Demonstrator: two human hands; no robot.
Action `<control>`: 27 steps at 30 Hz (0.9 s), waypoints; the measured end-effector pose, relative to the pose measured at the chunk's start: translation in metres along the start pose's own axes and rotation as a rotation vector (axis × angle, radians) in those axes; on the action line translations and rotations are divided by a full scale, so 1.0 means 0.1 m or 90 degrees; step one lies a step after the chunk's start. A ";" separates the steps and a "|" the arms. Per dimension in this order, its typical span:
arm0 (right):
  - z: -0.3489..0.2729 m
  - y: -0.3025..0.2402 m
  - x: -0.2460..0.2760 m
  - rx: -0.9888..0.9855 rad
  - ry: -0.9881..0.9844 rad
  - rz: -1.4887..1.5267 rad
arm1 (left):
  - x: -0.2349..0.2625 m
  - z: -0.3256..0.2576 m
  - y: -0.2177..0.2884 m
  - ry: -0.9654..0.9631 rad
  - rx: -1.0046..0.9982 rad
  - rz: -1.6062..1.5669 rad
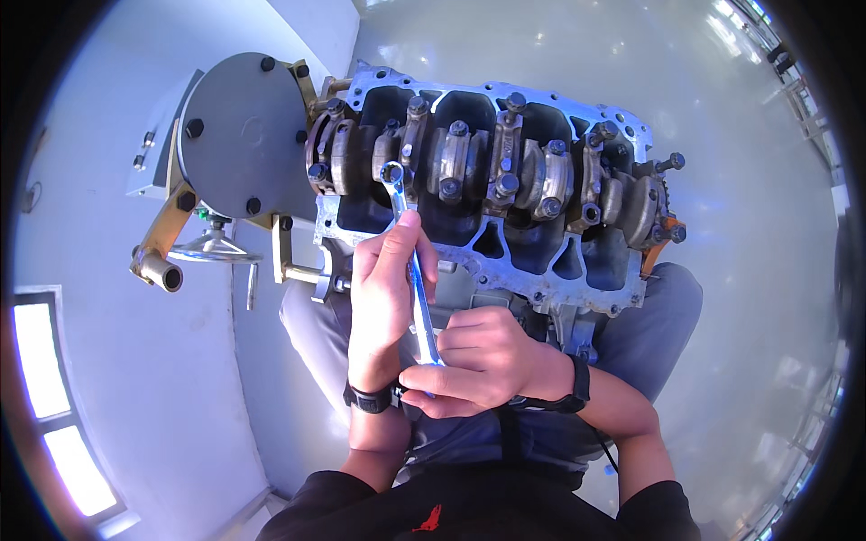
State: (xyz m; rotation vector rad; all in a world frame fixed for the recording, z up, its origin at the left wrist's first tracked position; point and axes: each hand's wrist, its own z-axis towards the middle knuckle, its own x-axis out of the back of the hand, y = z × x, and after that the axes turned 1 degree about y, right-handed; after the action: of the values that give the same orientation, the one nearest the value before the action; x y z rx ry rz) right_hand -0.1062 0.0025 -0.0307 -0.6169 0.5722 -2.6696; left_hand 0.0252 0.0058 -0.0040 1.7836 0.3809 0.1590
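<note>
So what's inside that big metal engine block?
In the engine block sit a crankshaft, bolted caps and dark hollows. What lies directly beneath the crankshaft and caps is covered.

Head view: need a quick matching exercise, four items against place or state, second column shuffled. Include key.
Column 1
1. wrench
2. left hand
3. right hand
4. round grey plate

Column 2
A. at the tool's lower end, nearer the person's body
B. to the left of the engine block, with dark bolts near its rim
C. silver, its ring end up among the crankshaft caps
D. on the tool's shaft, just below the ring end

Pairs: 1-C, 2-D, 3-A, 4-B
</note>
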 end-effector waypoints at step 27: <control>0.05 0.12 0.49 -0.366 0.569 0.273 | -0.63 0.17 -0.01 -0.211 0.040 -0.311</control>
State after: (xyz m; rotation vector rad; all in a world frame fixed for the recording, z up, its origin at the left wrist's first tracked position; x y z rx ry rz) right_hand -0.1427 -0.0290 -0.0153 0.5881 1.5211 -2.2262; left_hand -0.0285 -0.0309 -0.0035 1.6886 0.5713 -0.4915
